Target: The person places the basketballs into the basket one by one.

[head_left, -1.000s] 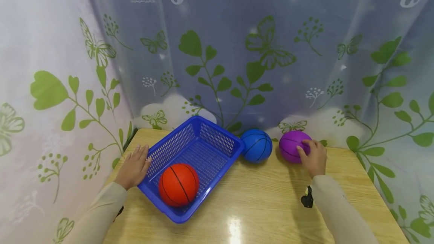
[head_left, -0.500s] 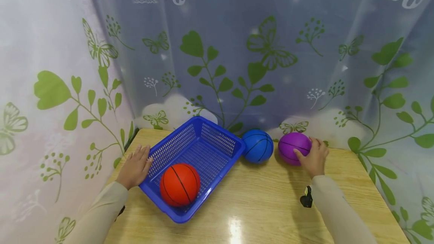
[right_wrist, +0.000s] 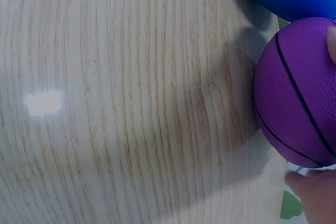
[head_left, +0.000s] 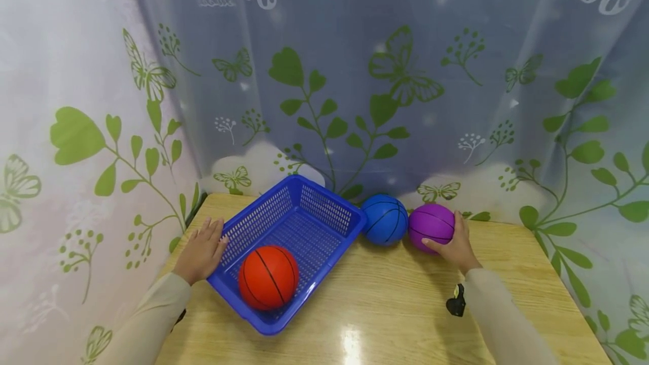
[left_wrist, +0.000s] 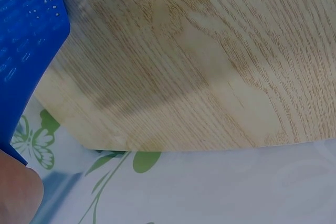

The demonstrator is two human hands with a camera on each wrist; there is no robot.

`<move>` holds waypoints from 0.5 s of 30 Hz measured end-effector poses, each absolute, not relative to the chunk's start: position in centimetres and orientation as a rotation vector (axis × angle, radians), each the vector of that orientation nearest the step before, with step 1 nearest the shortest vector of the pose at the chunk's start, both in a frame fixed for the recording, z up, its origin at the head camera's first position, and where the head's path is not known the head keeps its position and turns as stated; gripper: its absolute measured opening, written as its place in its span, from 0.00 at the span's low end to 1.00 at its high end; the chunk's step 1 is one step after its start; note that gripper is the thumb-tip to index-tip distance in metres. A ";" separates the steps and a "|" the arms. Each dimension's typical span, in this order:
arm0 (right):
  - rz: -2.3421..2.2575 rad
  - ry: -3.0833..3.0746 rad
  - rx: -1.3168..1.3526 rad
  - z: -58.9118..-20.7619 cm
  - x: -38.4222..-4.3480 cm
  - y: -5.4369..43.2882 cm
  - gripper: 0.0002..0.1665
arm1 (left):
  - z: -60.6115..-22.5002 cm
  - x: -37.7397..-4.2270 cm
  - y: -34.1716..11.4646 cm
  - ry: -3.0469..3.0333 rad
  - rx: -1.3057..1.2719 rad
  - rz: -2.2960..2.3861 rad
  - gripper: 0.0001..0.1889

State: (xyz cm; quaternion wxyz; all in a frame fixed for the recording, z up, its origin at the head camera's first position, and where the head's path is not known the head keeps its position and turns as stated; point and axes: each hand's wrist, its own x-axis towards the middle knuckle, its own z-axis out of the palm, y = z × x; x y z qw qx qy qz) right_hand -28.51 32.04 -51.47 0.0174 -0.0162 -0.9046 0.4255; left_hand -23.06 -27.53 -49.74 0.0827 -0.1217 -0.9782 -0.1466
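My right hand (head_left: 456,245) spans the right side of a purple mini basketball (head_left: 429,225), thumb on its front and fingers along its right. In the right wrist view, thumb and fingers show at opposite sides of the purple ball (right_wrist: 296,93). Right beside it on the left is a blue mini basketball (head_left: 383,219), close against the corner of a blue plastic basket (head_left: 320,279). An orange-red mini basketball (head_left: 268,277) lies in the basket's near end. Flat and with straight fingers, my left hand (head_left: 200,249) rests on the basket's left rim.
A light wood-grain table (head_left: 400,308) carries everything. Printed curtains with leaves and butterflies (head_left: 324,72) stand close behind the table's back edge and at both sides. A small black object (head_left: 456,301) sits at the right wrist.
The purple ball has rolled left and slightly nearer, up to the blue ball, with my right hand following it. My left hand, the basket and the orange-red ball stay put.
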 end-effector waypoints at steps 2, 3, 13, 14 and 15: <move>1.382 -2.794 -0.057 -51.5 -28.4 32.0 0.71 | -49.7 -23.0 -27.5 -2.922 -0.363 -0.437 0.28; 1.398 -2.787 -0.062 -51.5 -28.3 31.9 0.71 | -49.7 -23.0 -27.5 -2.922 -0.363 -0.438 0.28; 1.403 -2.728 -0.136 -51.8 -28.3 31.9 0.70 | -49.7 -23.1 -27.5 -2.914 -0.374 -0.432 0.28; 1.406 -2.718 -0.142 -51.9 -28.3 32.0 0.70 | -49.7 -23.0 -27.5 -2.913 -0.376 -0.432 0.28; 1.407 -2.708 -0.151 -51.9 -28.3 32.0 0.70 | -49.7 -23.1 -27.5 -2.912 -0.378 -0.431 0.28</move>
